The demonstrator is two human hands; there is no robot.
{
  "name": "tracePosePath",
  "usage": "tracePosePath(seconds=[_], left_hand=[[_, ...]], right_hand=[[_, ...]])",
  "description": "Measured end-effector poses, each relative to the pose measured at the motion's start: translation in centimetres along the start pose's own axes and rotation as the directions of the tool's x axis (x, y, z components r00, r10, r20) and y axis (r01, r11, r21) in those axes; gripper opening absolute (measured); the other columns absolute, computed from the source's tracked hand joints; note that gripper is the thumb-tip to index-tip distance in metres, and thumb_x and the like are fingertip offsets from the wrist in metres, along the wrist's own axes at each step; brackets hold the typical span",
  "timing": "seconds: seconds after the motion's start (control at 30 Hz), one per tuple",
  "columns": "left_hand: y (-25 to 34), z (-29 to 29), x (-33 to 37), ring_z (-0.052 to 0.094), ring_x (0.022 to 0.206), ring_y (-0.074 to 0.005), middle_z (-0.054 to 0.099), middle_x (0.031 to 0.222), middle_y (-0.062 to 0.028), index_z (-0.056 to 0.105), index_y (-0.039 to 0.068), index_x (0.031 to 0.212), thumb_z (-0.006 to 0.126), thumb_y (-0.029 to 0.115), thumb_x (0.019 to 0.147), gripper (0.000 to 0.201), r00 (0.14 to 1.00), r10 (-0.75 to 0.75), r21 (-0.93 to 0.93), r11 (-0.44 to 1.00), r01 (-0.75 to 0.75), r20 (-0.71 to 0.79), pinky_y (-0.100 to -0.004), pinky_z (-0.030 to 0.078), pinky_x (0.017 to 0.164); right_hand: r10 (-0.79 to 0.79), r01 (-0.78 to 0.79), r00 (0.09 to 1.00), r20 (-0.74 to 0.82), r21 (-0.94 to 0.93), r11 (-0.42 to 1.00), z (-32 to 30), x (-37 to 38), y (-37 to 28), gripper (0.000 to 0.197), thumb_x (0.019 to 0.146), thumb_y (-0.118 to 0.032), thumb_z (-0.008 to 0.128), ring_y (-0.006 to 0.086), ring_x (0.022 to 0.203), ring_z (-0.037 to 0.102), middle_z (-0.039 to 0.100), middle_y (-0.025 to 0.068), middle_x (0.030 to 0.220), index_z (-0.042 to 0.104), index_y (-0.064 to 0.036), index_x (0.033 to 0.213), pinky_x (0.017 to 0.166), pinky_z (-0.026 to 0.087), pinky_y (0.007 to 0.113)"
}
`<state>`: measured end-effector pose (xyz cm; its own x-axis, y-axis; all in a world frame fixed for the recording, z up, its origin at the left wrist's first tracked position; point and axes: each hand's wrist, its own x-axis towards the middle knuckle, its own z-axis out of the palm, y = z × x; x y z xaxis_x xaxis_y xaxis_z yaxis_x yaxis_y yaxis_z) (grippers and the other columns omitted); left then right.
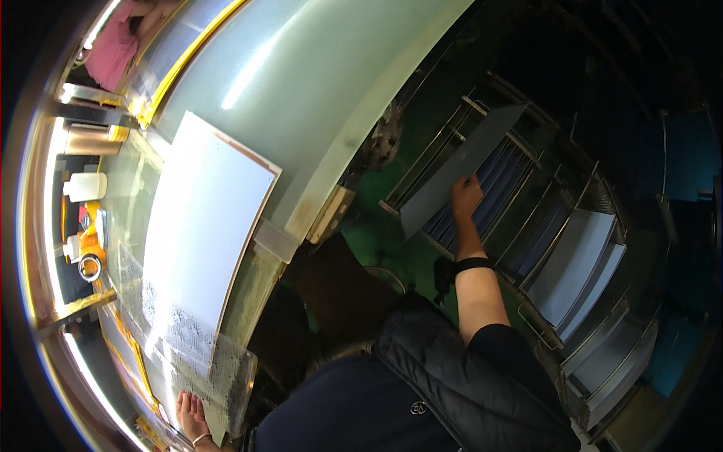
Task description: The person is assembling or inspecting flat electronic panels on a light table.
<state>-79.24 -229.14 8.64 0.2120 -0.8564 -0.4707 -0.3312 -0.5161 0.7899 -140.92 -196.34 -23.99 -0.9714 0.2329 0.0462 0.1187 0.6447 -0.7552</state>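
My right hand (pixel 466 199) reaches out to the right and is closed on the edge of a thin grey panel (pixel 482 143). The panel is tilted over a wire rack (pixel 444 147), above several dark blue panels (pixel 493 181) standing in it. At the lower left, my left hand (pixel 190 410) lies on the work surface with its fingers stretched out, beside a clear plate (pixel 239 377). A large white panel (pixel 203 203) with a copper-coloured edge lies on the brightly lit table beyond that hand. Its near end shows a fine dark pattern, seen partly through the clear plate.
More racks with pale panels (pixel 576 264) stand at the right. Along the table's far left are a white bottle (pixel 85 186), a metal cylinder (pixel 90 140) and a tape roll (pixel 89 267). A person in pink (pixel 113 49) is at the upper left. A chair (pixel 343 290) stands near me.
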Motion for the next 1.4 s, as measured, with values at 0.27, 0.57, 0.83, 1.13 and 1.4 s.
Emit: tracePosePath(seconds=[0.27, 0.57, 0.83, 1.13, 1.4], left_hand=[[-0.4, -5.0, 2.7, 0.022, 0.127, -0.0349, 0.022, 0.138, -0.0192, 0.018, -0.004, 0.131, 0.026, 0.004, 0.089, 0.043, 0.986, -0.134, -0.306, 0.939, 0.157, 0.095, -0.0399, 0.019, 0.109], [2.3, 0.7, -1.7, 0.028, 0.124, -0.0352, 0.028, 0.134, -0.0224, 0.021, -0.004, 0.128, 0.03, 0.005, 0.089, 0.041, 1.0, 0.005, 0.115, 0.993, -0.002, -0.023, -0.0419, 0.026, 0.106], [1.8, -0.9, -0.7, 0.033, 0.121, -0.0355, 0.033, 0.13, -0.0219, 0.023, -0.001, 0.128, 0.033, 0.007, 0.09, 0.04, 1.0, 0.014, 0.112, 0.994, -0.011, -0.028, -0.0422, 0.028, 0.104], [1.7, -1.3, -0.5, 0.034, 0.12, -0.0357, 0.034, 0.131, -0.0208, 0.022, 0.0, 0.129, 0.037, 0.01, 0.09, 0.043, 0.999, 0.009, 0.089, 0.996, -0.005, -0.04, -0.0412, 0.03, 0.103], [2.6, -1.5, 0.2, 0.053, 0.077, -0.0099, 0.055, 0.084, -0.0014, 0.052, 0.007, 0.096, 0.058, 0.019, 0.084, 0.019, 0.993, 0.109, 0.154, 0.983, -0.1, -0.046, -0.0237, 0.046, 0.068]], right_hand=[[0.062, -0.059, 0.995, 0.072, -0.052, 0.997, 1.7, 2.4, -0.2, 0.027, 0.07, -0.005, 0.049, 0.0403, 0.079, 0.059, 0.059, 0.0267, 0.081, 0.057, 0.005, 0.094, 0.07, 0.047, 0.043], [0.085, -0.065, 0.988, 0.126, -0.161, 0.985, 3.5, 4.7, 0.5, 0.022, 0.065, -0.004, 0.051, 0.0347, 0.07, 0.062, 0.06, 0.0237, 0.073, 0.059, 0.0075, 0.082, 0.064, 0.048, 0.041], [0.097, -0.069, 0.979, 0.179, -0.155, 0.985, 4.2, 5.0, -0.6, 0.025, 0.067, -0.001, 0.05, 0.0397, 0.078, 0.059, 0.059, 0.027, 0.08, 0.06, 0.0053, 0.089, 0.071, 0.047, 0.044], [0.198, -0.162, 0.957, 0.21, -0.179, 0.97, 3.7, 5.7, -0.7, 0.028, 0.065, -0.001, 0.053, 0.0365, 0.081, 0.06, 0.061, 0.0258, 0.083, 0.061, 0.0055, 0.09, 0.073, 0.048, 0.041], [0.119, -0.024, 0.881, 0.458, -0.206, 0.978, 7.0, 9.8, 6.4, 0.093, 0.081, -0.043, 0.054, 0.0392, 0.117, 0.038, 0.036, 0.0339, 0.124, -0.005, 0.0081, 0.132, 0.096, 0.035, 0.037]])
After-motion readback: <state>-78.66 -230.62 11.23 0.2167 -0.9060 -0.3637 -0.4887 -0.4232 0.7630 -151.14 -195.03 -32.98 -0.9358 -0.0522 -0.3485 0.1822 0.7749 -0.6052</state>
